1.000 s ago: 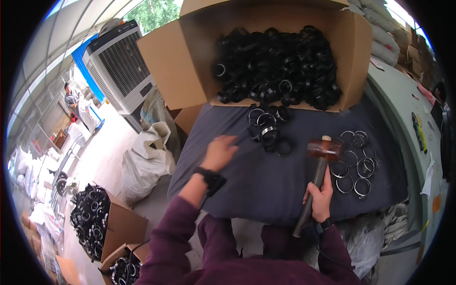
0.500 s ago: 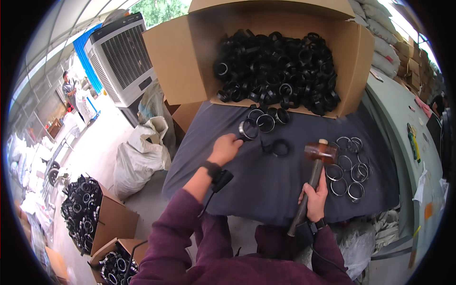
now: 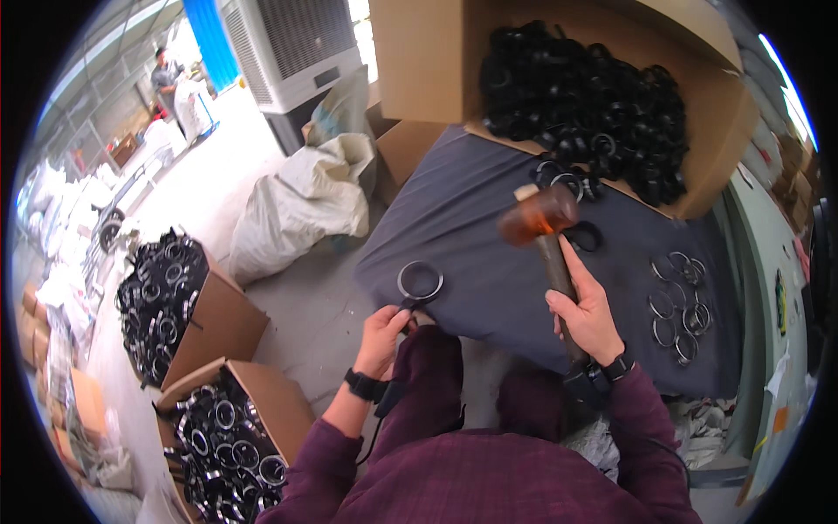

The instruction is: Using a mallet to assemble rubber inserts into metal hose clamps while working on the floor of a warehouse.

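My left hand (image 3: 381,341) pinches a black ring with a silvery metal rim (image 3: 419,300) by its short tail, off the near left edge of the dark cloth-covered table (image 3: 463,201). My right hand (image 3: 589,316) is wrapped round the handle of a mallet (image 3: 539,215). The mallet's amber, see-through head is raised over the table. Behind it lies a black ring (image 3: 592,236), partly hidden. Several rings (image 3: 567,182) rest by the big box, and loose metal rings (image 3: 696,317) lie at the table's right.
A large open cardboard box (image 3: 419,61) full of black rings (image 3: 585,96) stands at the table's back. Two cardboard boxes (image 3: 231,319) of rimmed rings sit on the floor at left. Beyond are a white sack (image 3: 297,205), an air cooler (image 3: 301,44) and a person (image 3: 170,74).
My left hand has carried the ring from near the big box toward me, past the table's left edge. The mallet has risen and swung left. My view has turned left and down.
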A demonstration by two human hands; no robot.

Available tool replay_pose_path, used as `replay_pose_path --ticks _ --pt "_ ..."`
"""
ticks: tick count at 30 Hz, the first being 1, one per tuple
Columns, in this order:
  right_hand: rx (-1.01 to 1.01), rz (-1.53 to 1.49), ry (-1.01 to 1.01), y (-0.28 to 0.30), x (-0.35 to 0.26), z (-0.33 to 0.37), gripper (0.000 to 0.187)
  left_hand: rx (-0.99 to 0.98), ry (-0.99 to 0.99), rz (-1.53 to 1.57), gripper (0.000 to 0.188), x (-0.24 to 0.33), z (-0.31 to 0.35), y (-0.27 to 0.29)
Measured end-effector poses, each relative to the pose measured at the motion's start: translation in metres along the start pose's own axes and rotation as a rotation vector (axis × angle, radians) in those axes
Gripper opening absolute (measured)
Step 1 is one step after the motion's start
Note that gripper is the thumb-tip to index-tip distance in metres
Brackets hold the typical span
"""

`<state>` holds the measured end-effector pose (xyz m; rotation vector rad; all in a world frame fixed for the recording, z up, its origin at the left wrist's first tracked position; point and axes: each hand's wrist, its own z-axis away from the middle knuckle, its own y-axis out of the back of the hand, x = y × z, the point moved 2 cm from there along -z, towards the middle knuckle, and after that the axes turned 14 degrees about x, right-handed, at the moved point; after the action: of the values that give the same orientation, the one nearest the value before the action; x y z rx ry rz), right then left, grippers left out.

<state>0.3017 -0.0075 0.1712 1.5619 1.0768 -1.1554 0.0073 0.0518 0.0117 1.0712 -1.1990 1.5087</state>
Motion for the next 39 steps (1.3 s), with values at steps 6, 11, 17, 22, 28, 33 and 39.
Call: replay_pose_path --ticks 6,11,17,22,28,33,39 --pt "-0.061 0.219 0.574 -0.059 -0.065 -0.035 0.068 -0.011 0.016 0.123 0.017 -0.008 -0.005 0.001" --pt "-0.123 0.448 0.43 -0.102 0.033 -0.038 0.072 -0.017 0.022 0.103 0.017 -0.004 0.0 -0.008" --pt "0.0 0.105 -0.046 -0.082 0.012 -0.034 0.071 0.019 0.06 0.165 0.017 -0.011 -0.004 0.0" --pt "0.177 0.46 0.507 -0.072 0.033 0.012 0.074 -0.037 -0.007 0.16 0.017 -0.009 -0.004 -0.004" --pt "-0.146 0.277 0.052 -0.085 0.039 0.05 0.072 -0.005 -0.004 0.055 0.016 -0.007 -0.007 0.001" --pt "-0.241 0.701 0.571 -0.092 0.041 0.036 0.073 -0.046 0.001 0.142 0.016 -0.01 -0.007 -0.003" --pt "-0.233 0.695 0.754 -0.131 -0.005 0.008 0.071 -0.021 0.029 0.192 0.018 -0.02 0.001 0.003"
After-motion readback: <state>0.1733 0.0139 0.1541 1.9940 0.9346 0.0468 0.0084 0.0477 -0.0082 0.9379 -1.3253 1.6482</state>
